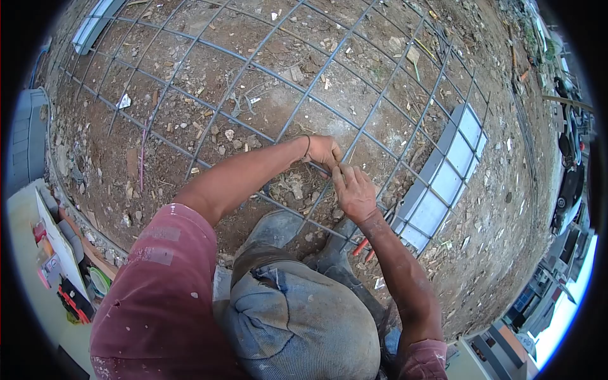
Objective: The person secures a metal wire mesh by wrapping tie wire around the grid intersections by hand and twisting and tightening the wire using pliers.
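My left hand [324,151] and my right hand [356,194] meet over a grid of steel reinforcing bars [308,95], close to a crossing of the bars. The fingers of both are closed and their tips nearly touch; whatever lies between them is too small to make out. A dark band circles my left wrist. Below my right hand, the red handles of a hand tool [361,247] show at the near edge of the grid; its head is hidden.
A long pale metal channel [443,180] lies beneath the grid at right, another channel [95,24] at upper left. Rubble covers the soil around my boots [277,228]. A grey tub [28,133] stands at far left; parked vehicles [570,183] show at far right.
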